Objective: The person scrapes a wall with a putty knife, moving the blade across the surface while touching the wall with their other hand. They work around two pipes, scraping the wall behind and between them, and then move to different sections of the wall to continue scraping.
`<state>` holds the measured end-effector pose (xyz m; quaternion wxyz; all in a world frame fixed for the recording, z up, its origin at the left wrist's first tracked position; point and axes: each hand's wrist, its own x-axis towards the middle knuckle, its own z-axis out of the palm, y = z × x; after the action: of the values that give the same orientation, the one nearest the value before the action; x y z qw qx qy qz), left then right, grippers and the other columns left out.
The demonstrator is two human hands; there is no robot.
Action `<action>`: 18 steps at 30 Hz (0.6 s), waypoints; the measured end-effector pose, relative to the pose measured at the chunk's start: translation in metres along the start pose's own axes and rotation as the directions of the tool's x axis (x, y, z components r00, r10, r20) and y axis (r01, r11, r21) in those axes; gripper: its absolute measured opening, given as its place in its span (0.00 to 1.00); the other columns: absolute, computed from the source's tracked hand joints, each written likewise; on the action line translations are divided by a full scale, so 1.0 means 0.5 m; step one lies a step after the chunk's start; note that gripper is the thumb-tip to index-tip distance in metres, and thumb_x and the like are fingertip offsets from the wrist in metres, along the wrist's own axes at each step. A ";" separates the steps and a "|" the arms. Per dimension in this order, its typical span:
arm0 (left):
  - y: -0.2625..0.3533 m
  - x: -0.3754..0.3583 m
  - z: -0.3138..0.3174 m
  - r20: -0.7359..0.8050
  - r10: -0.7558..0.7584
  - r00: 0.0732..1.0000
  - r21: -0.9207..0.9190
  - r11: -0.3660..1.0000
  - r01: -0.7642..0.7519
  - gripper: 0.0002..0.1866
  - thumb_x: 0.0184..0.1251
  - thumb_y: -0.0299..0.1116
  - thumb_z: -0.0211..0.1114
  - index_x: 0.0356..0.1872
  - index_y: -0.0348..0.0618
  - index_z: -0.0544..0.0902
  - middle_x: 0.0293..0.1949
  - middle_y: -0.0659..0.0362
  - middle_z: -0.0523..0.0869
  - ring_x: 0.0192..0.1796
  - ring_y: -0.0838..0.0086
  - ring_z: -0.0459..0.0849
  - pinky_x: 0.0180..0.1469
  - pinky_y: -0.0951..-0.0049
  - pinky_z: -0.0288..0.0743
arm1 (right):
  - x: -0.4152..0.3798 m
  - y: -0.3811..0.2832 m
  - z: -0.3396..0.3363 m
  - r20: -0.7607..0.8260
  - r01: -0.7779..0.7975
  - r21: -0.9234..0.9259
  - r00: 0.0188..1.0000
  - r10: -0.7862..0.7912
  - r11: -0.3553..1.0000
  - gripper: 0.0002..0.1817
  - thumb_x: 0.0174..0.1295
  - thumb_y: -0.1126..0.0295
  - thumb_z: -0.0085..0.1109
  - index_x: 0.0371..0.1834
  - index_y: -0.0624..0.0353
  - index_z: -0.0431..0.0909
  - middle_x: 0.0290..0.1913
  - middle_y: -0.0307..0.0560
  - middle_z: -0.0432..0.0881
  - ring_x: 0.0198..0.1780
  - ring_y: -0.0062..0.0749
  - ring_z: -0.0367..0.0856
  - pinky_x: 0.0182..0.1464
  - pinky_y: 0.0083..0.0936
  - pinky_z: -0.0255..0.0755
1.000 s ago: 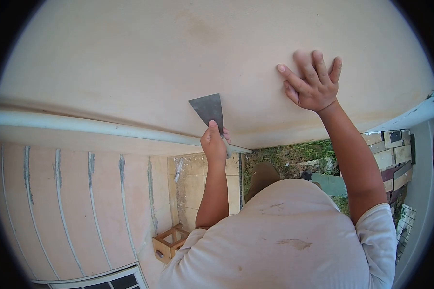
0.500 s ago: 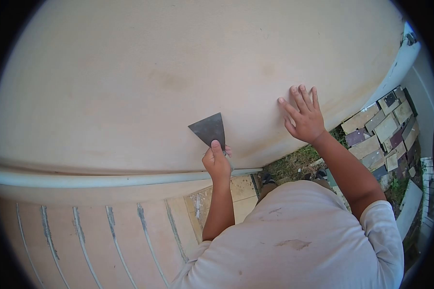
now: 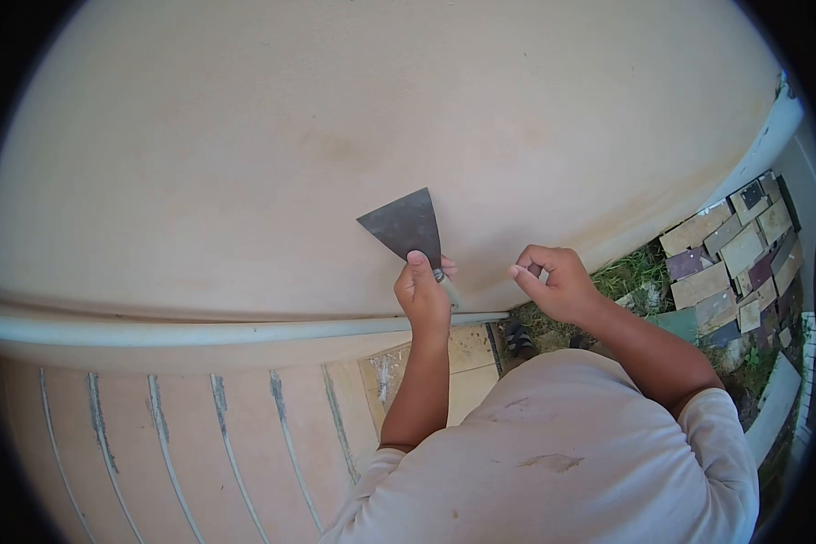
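My left hand is wrapped around the pale handle of a putty knife, thumb pressed at the base of the blade. The wide, dark grey blade points up and left in front of a beige wall. To the right, my right hand hovers near the wall's lower part, its fingers curled in and the thumb pointing toward the knife. Nothing shows between those fingers. Faint brownish smudges mark the wall surface above the blade.
A white pipe runs along the wall at left. Below it lies a pinkish surface with several grey-filled lines. Loose tile pieces cover the ground at right, beside grass. My shoe shows below the wall.
My right hand has come off the wall, moving down toward my body, and its spread fingers have curled in. My left hand with the putty knife has shifted slightly right.
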<state>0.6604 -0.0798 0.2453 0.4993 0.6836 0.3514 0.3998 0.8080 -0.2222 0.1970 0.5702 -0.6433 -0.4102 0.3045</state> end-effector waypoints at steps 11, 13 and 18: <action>0.026 -0.043 0.011 0.091 -0.040 0.995 -0.129 0.990 0.051 0.36 0.78 0.61 0.40 0.40 0.35 0.83 0.47 0.56 0.81 0.47 0.75 0.76 0.53 0.71 0.68 | 0.000 -0.043 0.092 0.283 0.151 0.267 0.932 -0.228 0.952 0.19 0.71 0.62 0.55 0.59 0.59 0.65 0.40 0.52 0.79 0.32 0.32 0.77 0.37 0.31 0.72; 0.015 -0.023 -0.021 0.120 0.434 0.893 0.253 0.856 -0.451 0.34 0.78 0.60 0.40 0.46 0.35 0.81 0.56 0.49 0.76 0.58 0.63 0.71 0.60 0.60 0.63 | 0.002 -0.059 0.083 0.239 0.218 0.315 0.924 -0.299 0.924 0.17 0.72 0.64 0.53 0.58 0.59 0.65 0.37 0.50 0.78 0.30 0.32 0.75 0.36 0.29 0.70; 0.077 0.088 -0.135 0.102 0.927 0.361 0.763 0.160 -0.626 0.39 0.77 0.63 0.38 0.71 0.38 0.63 0.72 0.40 0.56 0.75 0.45 0.52 0.72 0.45 0.49 | 0.005 -0.058 0.059 0.096 0.252 0.299 0.952 -0.292 0.920 0.14 0.73 0.68 0.48 0.58 0.59 0.66 0.29 0.45 0.76 0.28 0.30 0.71 0.34 0.27 0.68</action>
<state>0.6221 -0.0239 0.3033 -0.1713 0.7950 0.1470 0.5630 0.7788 -0.2056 0.2208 0.6632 -0.4692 -0.4865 0.3215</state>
